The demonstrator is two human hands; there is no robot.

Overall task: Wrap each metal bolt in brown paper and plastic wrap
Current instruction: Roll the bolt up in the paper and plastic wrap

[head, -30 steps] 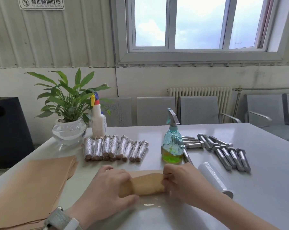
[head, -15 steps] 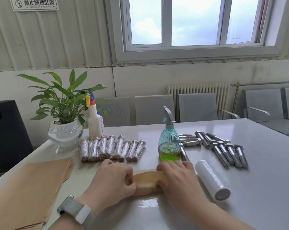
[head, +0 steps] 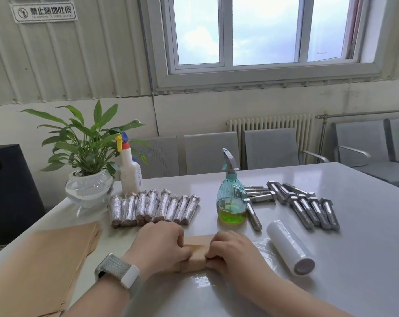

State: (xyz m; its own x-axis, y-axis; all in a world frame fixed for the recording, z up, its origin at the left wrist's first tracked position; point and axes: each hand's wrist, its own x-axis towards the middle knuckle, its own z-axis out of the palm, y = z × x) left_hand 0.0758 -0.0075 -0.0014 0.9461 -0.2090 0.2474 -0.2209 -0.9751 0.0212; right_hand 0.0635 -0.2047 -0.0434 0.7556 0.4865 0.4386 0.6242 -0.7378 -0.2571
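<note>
A bolt rolled in brown paper lies across the near middle of the table, on a sheet of clear plastic wrap. My left hand grips its left end and my right hand grips its right end, fingers curled over the roll. The bolt itself is hidden inside the paper. A roll of plastic wrap lies to the right. Several bare metal bolts lie at the back right. A row of several wrapped bolts lies behind my left hand.
A stack of brown paper sheets lies at the near left. A blue spray bottle with green liquid stands behind the roll. A white spray bottle and a potted plant stand at the back left. Grey chairs line the wall.
Both hands have moved closer together over the paper roll, covering more of it. The camera view shifted slightly; the roll stays in about the same place.
</note>
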